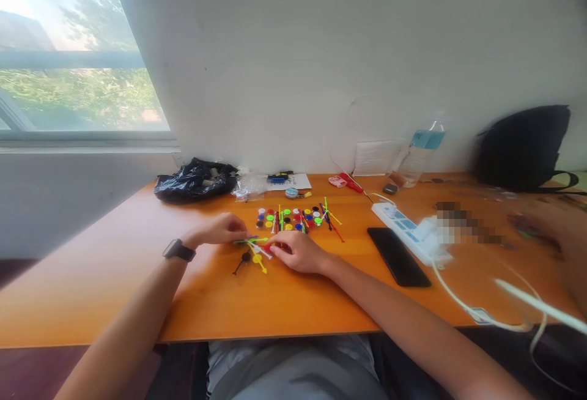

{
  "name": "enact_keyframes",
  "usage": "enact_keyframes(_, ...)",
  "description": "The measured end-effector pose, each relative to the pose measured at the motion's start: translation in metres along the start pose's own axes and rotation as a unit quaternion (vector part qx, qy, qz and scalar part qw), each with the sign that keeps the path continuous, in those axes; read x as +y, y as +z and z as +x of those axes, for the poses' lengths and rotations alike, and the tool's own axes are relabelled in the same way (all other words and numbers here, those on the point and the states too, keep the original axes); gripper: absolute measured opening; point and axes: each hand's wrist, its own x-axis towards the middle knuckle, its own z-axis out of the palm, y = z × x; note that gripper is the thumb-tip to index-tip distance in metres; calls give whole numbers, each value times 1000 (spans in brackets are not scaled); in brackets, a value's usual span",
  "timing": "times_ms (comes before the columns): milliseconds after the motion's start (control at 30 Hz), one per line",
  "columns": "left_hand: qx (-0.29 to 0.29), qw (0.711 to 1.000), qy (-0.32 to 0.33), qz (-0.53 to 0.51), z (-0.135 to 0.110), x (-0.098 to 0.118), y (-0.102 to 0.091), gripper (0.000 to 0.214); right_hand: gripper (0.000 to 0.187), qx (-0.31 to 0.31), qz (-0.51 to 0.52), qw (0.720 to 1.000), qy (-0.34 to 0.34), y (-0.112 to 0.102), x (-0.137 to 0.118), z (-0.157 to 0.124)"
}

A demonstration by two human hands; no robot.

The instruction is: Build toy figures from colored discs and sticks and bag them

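Observation:
My left hand, with a dark watch on its wrist, rests on the table with curled fingers at the edge of a small group of plastic arrows. Facing it, my right hand has its thumb and fingers bent together beside a red plastic piece; what lies between the fingertips is hidden. In this group are a yellow arrow and a black arrow, each with a round disc. Just beyond the hands lie several coloured discs in rows, with thin arrows scattered over and beside them.
A black phone and a white power strip with cables lie to the right. Behind are a black plastic bag, a tape measure, a water bottle and a black backpack. Another person's blurred hand is at the far right.

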Motion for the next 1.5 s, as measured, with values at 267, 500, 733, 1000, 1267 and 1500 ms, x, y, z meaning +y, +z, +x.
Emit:
enact_keyframes(267,5,999,41,36,-5,10,1,50,86,30,-16,996,-78,3,-9,0)
enact_keyframes(500,18,997,70,24,-6,10,6,65,101,-27,10,997,-77,17,-3,-1)
enact_keyframes(733,-37,999,22,19,-7,17,11,52,73,-38,29,995,-92,16,-7,0)
enact_keyframes(1000,-9,998,64,24,-2,26,17,44,52,-25,28,995,-91,18,-7,3)
enact_keyframes(1267,7,997,67,40,2,31,22,46,57,-22,28,995,-93,17,-7,1)
enact_keyframes(1500,25,997,73,17,2,29,20,36,35,-21,27,996,-82,12,-15,3)
